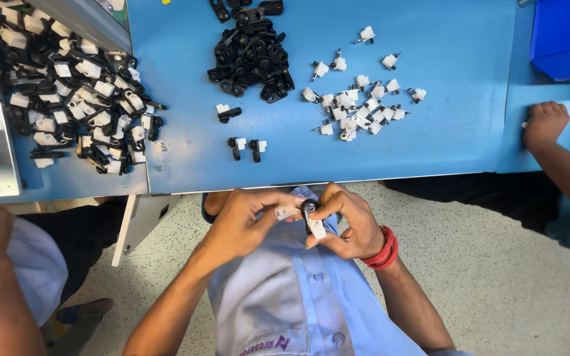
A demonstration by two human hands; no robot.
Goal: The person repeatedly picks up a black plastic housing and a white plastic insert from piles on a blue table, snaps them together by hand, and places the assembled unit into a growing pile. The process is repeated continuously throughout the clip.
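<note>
The black clips (251,49) look like glossy moulded plastic; the white pieces (357,105) are matt plastic with thin metal pins. The blue surface (443,118) is smooth and matt; the floor (496,264) is speckled.

The person's left hand (242,217) and right hand (348,221) meet just below the near edge of the table (456,118), pinching a small clip part (311,219) between them, above the lap. On the table straight ahead lie two joined pieces (247,147), with a single one (227,113) just behind. Farther back sits a heap of clips (252,56), and to its right a scatter of small plugs (357,105). Far left, a big mixed pile (61,86) covers a neighbouring surface. At the right edge another person's hand (544,123) rests on the table, a bin (567,36) behind it.
</note>
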